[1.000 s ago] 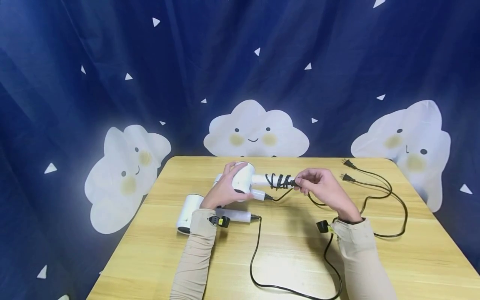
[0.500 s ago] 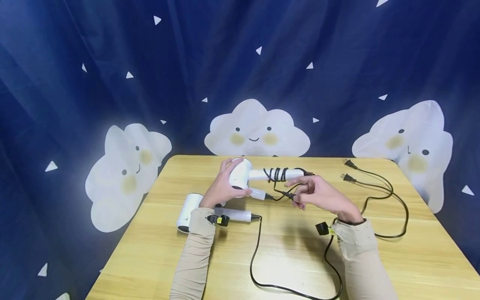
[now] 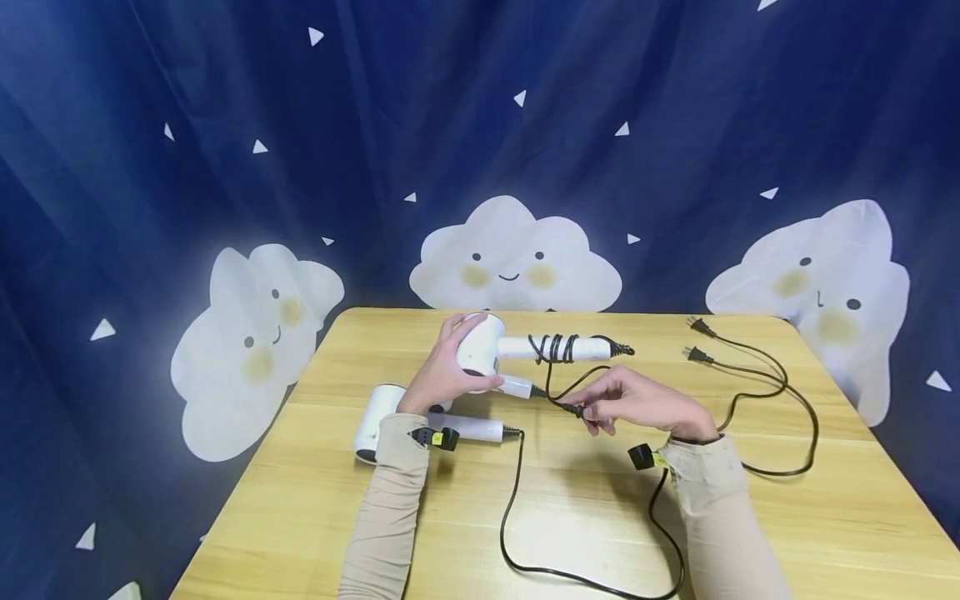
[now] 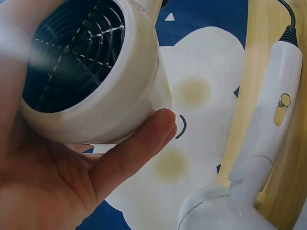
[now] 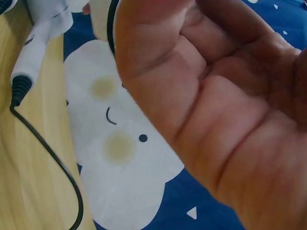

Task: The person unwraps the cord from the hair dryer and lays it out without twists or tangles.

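Note:
My left hand (image 3: 442,375) grips the barrel of a white hair dryer (image 3: 480,346), thumb below and fingers over the top. In the left wrist view, this hair dryer's (image 4: 144,96) round grille end faces the camera. Its handle (image 3: 592,348) points right, with a black cord (image 3: 557,348) wound round it in several loops. Below the handle, my right hand (image 3: 637,404) pinches the black plug (image 3: 573,409) at the end of that cord, between thumb and fingers. In the right wrist view, the palm (image 5: 230,110) fills much of the picture and the fingertips are hidden.
A second hair dryer (image 3: 516,386) lies partly hidden behind the left hand. A third hair dryer (image 3: 375,421) lies nearer, its cord (image 3: 517,500) looping over the wooden table (image 3: 300,517). Two plugs (image 3: 700,355) with black cords lie at the back right. A blue curtain (image 3: 480,100) hangs behind.
My right hand has drawn the plug down and toward me from the handle's end, leaving a length of cord hanging below the loops. The left hand has shifted slightly up with the hair dryer.

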`<state>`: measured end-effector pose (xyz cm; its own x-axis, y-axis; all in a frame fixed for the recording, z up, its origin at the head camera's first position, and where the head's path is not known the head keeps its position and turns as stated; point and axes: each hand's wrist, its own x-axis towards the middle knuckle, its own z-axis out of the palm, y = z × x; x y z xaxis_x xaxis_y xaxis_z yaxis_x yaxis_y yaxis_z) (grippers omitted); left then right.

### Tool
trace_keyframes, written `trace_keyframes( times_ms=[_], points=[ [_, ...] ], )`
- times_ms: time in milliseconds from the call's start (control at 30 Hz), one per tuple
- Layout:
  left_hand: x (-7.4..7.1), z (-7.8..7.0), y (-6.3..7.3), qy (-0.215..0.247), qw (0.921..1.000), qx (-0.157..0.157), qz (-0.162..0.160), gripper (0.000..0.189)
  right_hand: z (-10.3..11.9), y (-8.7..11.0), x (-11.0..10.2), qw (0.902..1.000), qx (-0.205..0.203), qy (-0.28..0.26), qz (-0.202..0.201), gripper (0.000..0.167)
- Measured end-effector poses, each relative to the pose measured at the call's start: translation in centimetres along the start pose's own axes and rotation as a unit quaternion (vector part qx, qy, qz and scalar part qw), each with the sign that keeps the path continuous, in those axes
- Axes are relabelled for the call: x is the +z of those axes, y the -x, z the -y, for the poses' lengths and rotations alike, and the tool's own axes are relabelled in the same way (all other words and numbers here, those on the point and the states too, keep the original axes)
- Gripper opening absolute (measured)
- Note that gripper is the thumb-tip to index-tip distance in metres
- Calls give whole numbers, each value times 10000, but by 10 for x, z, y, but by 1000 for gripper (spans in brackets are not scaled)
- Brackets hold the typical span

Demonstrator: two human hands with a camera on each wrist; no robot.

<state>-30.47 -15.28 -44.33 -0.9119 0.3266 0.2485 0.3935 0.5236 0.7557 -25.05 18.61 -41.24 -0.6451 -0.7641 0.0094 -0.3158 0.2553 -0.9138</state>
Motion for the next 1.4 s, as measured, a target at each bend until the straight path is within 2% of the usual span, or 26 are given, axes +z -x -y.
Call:
trace_keyframes(
  times_ms=[300, 433, 567, 767, 933, 1067, 1167, 1267, 1400],
  points=[
    [-4, 0, 0, 87, 9999, 73, 6, 107, -17, -2, -2, 9980, 91, -505, 378, 37],
    [-5, 0, 0, 170, 9998, 108, 24, 107, -29, -2, -4, 9938, 303, -885, 597, 39],
    [-6, 0, 1, 227, 9997, 105, 54, 106, -40, -1, -7, 9903, 653, -1110, 523, 40],
    [-6, -3, 1, 304, 9993, 146, 137, 106, -55, 3, -14, 9879, 1063, -1127, 80, 43],
    [-6, -3, 1, 329, 9992, 150, 188, 107, -63, 5, -19, 9770, 1232, -1633, -600, 45],
    [-5, -2, 0, 359, 9990, 153, 216, 107, -66, 8, -22, 9622, 1354, -2067, -1149, 47],
    [-5, -2, 0, 336, 9990, 181, 229, 107, -66, 9, -24, 9488, 1418, -2322, -1607, 34],
    [-4, -2, 0, 316, 9990, 204, 241, 107, -65, 11, -26, 9345, 1311, -2643, -1994, 19],
    [-3, -2, 0, 352, 9988, 238, 257, 107, -64, 12, -28, 9161, 1041, -3064, -2366, 19]
  ],
)
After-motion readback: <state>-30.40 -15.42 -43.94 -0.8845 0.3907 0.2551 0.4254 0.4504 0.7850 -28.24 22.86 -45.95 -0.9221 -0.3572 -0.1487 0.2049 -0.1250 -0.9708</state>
